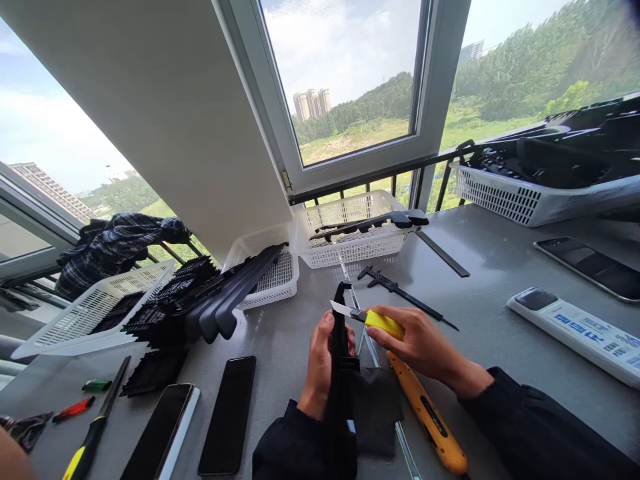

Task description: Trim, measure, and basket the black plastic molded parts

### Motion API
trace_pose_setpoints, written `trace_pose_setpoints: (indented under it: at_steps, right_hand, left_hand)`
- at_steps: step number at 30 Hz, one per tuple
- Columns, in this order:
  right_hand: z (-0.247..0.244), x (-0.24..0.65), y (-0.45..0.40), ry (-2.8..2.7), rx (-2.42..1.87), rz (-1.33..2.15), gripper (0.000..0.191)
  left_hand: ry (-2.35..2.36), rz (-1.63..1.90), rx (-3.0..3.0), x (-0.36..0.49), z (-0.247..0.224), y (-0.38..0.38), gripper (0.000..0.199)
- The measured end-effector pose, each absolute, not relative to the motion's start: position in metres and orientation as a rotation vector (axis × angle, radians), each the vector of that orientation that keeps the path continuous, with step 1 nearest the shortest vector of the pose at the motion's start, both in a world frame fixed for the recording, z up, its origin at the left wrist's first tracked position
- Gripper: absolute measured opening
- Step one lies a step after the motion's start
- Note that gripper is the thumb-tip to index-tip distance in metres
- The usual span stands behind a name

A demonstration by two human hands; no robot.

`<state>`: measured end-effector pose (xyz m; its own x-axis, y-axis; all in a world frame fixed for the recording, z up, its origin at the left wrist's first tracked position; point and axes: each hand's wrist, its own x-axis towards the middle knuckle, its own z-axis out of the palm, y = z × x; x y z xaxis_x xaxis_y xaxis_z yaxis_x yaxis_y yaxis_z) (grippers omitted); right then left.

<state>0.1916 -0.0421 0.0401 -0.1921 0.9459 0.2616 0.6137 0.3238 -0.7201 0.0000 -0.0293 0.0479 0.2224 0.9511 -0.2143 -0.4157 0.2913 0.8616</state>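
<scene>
My left hand (319, 363) is wrapped round a long black plastic part (341, 333), held upright near the table's front. In my right hand (417, 337) is a yellow utility knife (384, 324), its blade (342, 309) out and pointing left. The blade lies at the upper end of the black part, close to my left thumb; whether it touches cannot be made out. Below my right hand an orange-handled tool (429, 415) lies on the table, beside a dark cloth-like piece (376, 410) and a steel ruler (407, 453).
White baskets (350, 253) with black parts stand along the back. Black calipers (400, 290) lie behind my right hand. Phones (227, 417), a file (107, 400) and a red-handled tool (73, 409) are at left. A white boxy device (575, 327) and another phone (593, 267) lie right.
</scene>
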Motion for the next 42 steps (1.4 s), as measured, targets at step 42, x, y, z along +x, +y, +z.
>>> trace_pose_setpoints:
  at_steps: [42]
  right_hand:
    - [0.037,0.196,-0.039,-1.806,-1.498,0.4,0.04]
  left_hand:
    - [0.788,0.951,0.86,0.007,0.04,-0.039,0.048]
